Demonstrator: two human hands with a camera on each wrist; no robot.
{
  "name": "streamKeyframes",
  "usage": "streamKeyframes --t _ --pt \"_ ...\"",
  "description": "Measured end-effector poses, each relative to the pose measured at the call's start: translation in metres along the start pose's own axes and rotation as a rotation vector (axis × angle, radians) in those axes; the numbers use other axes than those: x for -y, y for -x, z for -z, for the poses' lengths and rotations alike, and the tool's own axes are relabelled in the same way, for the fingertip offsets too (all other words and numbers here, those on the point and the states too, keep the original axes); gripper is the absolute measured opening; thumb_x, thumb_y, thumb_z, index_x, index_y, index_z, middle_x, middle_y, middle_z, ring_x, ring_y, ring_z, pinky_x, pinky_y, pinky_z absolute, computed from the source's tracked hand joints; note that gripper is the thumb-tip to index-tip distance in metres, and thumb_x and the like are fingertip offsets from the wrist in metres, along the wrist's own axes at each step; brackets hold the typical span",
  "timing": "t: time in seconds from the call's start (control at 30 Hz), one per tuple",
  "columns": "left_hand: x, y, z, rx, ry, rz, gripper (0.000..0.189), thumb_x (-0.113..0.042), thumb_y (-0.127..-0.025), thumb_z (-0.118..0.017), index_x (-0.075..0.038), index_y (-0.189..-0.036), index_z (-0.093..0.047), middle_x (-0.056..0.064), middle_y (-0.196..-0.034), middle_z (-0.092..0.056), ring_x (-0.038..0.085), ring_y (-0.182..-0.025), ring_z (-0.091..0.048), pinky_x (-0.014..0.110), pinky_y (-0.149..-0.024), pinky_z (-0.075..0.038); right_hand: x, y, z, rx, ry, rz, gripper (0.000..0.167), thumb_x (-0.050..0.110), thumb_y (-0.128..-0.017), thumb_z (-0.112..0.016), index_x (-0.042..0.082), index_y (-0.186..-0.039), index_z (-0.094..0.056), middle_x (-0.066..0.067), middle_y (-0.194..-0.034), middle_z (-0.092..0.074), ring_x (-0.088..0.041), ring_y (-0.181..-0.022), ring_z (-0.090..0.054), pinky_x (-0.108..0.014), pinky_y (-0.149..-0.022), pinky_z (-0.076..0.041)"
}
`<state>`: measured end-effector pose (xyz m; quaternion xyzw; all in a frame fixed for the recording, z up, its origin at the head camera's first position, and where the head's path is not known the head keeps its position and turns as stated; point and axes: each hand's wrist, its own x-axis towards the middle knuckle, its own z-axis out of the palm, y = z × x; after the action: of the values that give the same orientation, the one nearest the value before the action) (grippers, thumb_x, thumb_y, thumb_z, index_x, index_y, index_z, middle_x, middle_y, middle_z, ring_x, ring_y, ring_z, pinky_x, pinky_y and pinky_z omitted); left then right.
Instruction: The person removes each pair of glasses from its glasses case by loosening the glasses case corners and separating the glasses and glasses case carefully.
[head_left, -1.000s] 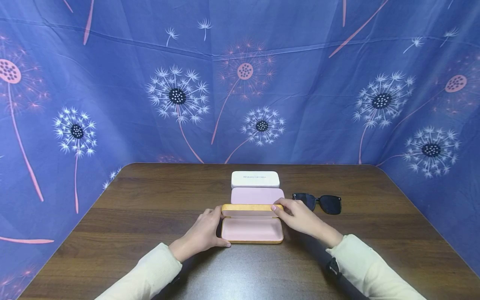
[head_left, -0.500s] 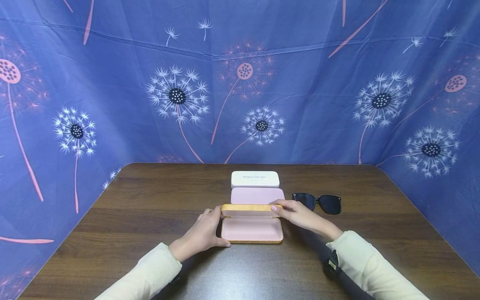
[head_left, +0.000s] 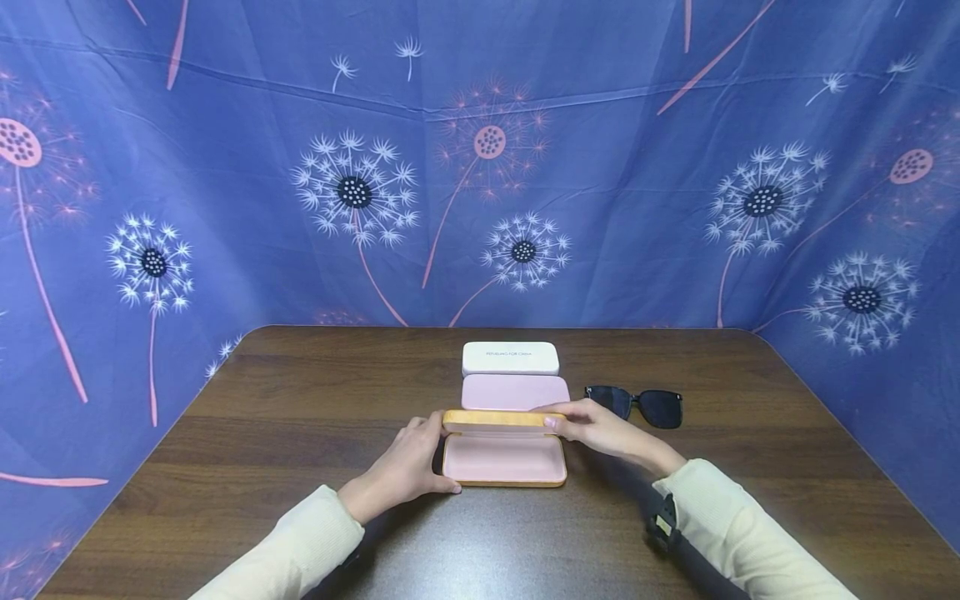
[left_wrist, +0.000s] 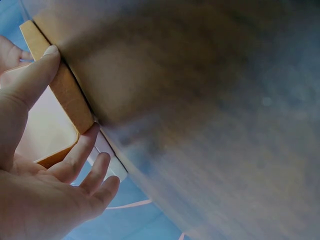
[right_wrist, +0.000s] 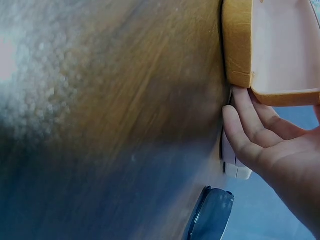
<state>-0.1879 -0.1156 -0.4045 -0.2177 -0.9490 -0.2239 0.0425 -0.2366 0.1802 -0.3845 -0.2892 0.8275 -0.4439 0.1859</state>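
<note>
An orange-yellow glasses case (head_left: 504, 462) with a pale pink lining lies with its lid (head_left: 491, 419) raised, nothing inside its tray. My left hand (head_left: 402, 464) grips the case's left end, thumb on the front edge; the left wrist view shows the thumb across the case's orange wall (left_wrist: 70, 97). At the lid's right corner, my right hand (head_left: 603, 432) pinches the lid, thumb in front and fingers behind. In the right wrist view, fingers (right_wrist: 237, 132) of that hand reach behind the case's side wall (right_wrist: 239, 45).
Directly behind lies a closed pink glasses case (head_left: 514, 391), and behind that a white one (head_left: 510, 357) with small lettering. Black sunglasses (head_left: 662, 409) lie to the right, close to the right hand. The wooden table (head_left: 300, 392) ends at a blue dandelion-print cloth (head_left: 600, 167).
My right fingers have slid slightly left along the lid's back, and the right wrist has turned a little. The lid's top edge sits marginally lower. The left hand has stayed put.
</note>
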Motion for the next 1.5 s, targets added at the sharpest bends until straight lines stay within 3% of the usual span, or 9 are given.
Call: streamKeyframes --t 0.37,0.57,0.8,1.23,1.5 --pt "0.0 0.0 0.001 0.006 -0.024 0.003 0.088 -0.035 -0.053 -0.087 0.001 -0.12 -0.042 0.015 -0.112 -0.06 0.032 -0.105 -0.052 0.045 -0.089 -0.042 -0.002 0.001 0.001 0.026 0.021 0.061 0.034 0.029 -0.092 -0.053 0.016 -0.123 -0.059 -0.003 -0.124 -0.059 -0.005 -0.109 -0.055 -0.018 -0.09 -0.043" --pt "0.0 0.0 0.0 0.007 -0.023 -0.004 0.09 -0.036 -0.053 -0.086 0.001 -0.122 -0.042 0.016 -0.115 -0.06 0.033 -0.107 -0.052 0.046 -0.09 -0.042 -0.001 0.004 0.0 0.015 0.085 0.126 0.036 0.027 -0.091 -0.055 0.013 -0.124 -0.057 -0.004 -0.12 -0.062 -0.005 -0.108 -0.055 -0.022 -0.091 -0.043" --pt "-0.001 0.001 0.0 -0.004 -0.015 -0.019 0.088 -0.035 -0.053 -0.087 0.001 -0.122 -0.043 0.016 -0.115 -0.06 0.034 -0.107 -0.052 0.047 -0.091 -0.042 -0.002 0.007 -0.004 -0.037 0.189 0.208 0.037 0.025 -0.089 -0.059 0.01 -0.123 -0.059 -0.003 -0.109 -0.066 -0.005 -0.092 -0.055 -0.023 -0.078 -0.044" --pt "0.0 0.003 -0.001 -0.025 0.009 -0.048 0.083 -0.031 -0.052 -0.087 -0.001 -0.117 -0.046 0.015 -0.109 -0.062 0.034 -0.103 -0.053 0.047 -0.087 -0.043 -0.003 0.012 -0.011 -0.076 0.315 0.263 0.041 0.029 -0.085 -0.062 0.011 -0.122 -0.06 -0.003 -0.109 -0.063 -0.011 -0.099 -0.055 -0.031 -0.083 -0.046" --pt "0.0 0.002 0.0 -0.027 0.002 -0.057 0.08 -0.031 -0.053 -0.087 -0.001 -0.116 -0.047 0.014 -0.108 -0.063 0.032 -0.101 -0.053 0.046 -0.087 -0.042 -0.006 0.013 -0.013 -0.1 0.38 0.364 0.041 0.026 -0.085 -0.064 0.012 -0.123 -0.059 -0.004 -0.107 -0.061 -0.008 -0.094 -0.053 -0.03 -0.078 -0.046"
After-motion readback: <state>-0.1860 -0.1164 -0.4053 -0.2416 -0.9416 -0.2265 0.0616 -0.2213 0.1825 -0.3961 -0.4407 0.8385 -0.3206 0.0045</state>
